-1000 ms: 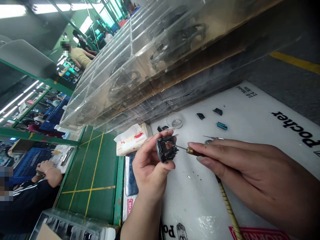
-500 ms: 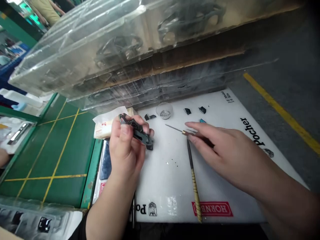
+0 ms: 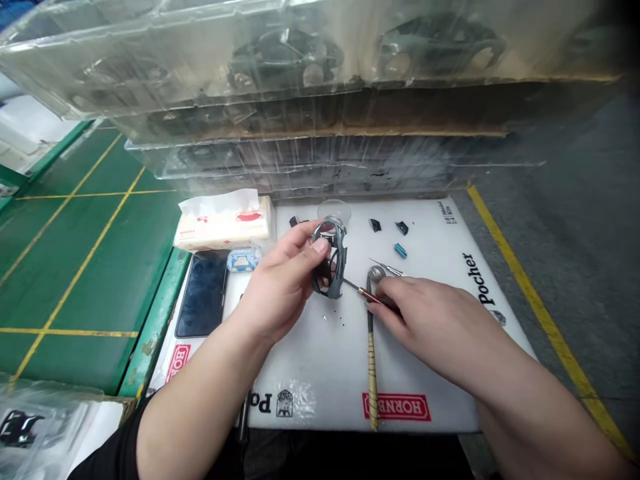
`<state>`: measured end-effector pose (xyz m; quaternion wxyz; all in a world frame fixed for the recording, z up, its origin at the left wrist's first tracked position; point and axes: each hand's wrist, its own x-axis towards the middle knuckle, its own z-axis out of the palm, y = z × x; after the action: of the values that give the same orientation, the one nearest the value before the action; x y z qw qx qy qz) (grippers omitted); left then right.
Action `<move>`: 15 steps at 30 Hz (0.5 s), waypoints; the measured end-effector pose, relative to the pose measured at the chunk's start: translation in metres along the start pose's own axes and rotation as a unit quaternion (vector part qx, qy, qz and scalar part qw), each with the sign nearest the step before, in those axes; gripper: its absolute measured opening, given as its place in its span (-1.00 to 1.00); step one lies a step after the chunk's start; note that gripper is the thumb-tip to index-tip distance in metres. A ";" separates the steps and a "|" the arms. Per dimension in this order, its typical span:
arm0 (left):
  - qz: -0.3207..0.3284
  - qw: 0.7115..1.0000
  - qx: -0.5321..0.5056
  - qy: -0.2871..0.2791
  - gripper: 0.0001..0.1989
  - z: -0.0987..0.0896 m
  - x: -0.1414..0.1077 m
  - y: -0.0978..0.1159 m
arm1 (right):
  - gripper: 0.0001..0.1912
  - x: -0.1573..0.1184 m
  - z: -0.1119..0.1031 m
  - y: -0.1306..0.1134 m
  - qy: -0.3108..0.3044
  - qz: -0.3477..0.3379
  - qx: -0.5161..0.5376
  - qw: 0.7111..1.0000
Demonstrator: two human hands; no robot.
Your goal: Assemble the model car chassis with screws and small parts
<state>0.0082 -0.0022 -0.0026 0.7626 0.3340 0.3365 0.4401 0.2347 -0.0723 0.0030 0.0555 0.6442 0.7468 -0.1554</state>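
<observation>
My left hand (image 3: 285,287) grips a dark grey model car body (image 3: 339,270), tilted on its side above the white mat (image 3: 320,373). Between the fingers of my right hand (image 3: 435,310) is a small screwdriver (image 3: 370,295) with a reddish handle and brass collar. Its tip reaches the right edge of the car body; whether they touch I cannot tell. A tool with a yellow-wrapped handle (image 3: 373,373) lies beneath my right hand, next to a thin metal tool (image 3: 393,269). Tiny dark bits (image 3: 343,325) are scattered below the car body.
Stacked clear plastic trays (image 3: 280,100) holding car bodies rise behind the mat. A tissue pack (image 3: 225,223), phone (image 3: 201,293) and blue packet (image 3: 243,260) lie left. A round clear dish (image 3: 334,211), black parts (image 3: 375,225) and a blue piece (image 3: 401,251) sit at the back.
My left hand has moved right and turned the car body more upright. The screwdriver has come down and now meets its edge in view. The camera view has swung left.
</observation>
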 end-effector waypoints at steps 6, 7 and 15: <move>-0.059 0.997 0.013 -0.040 -0.56 -0.001 -0.003 -0.005 | -0.67 -0.003 -0.003 -0.001 0.110 -0.021 0.224 0.968; -0.069 0.996 0.020 -0.047 -0.57 -0.001 -0.004 -0.006 | -0.63 -0.003 -0.004 -0.001 0.137 -0.029 0.295 0.945; -0.081 0.987 0.082 -0.113 -0.57 0.003 -0.012 -0.007 | -0.42 0.005 -0.007 -0.003 0.092 -0.026 0.566 0.819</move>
<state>0.0088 -0.0162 -0.0041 0.7990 0.4142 0.3094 0.3070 0.2320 -0.0663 0.0083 -0.3919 0.5540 0.5457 -0.4916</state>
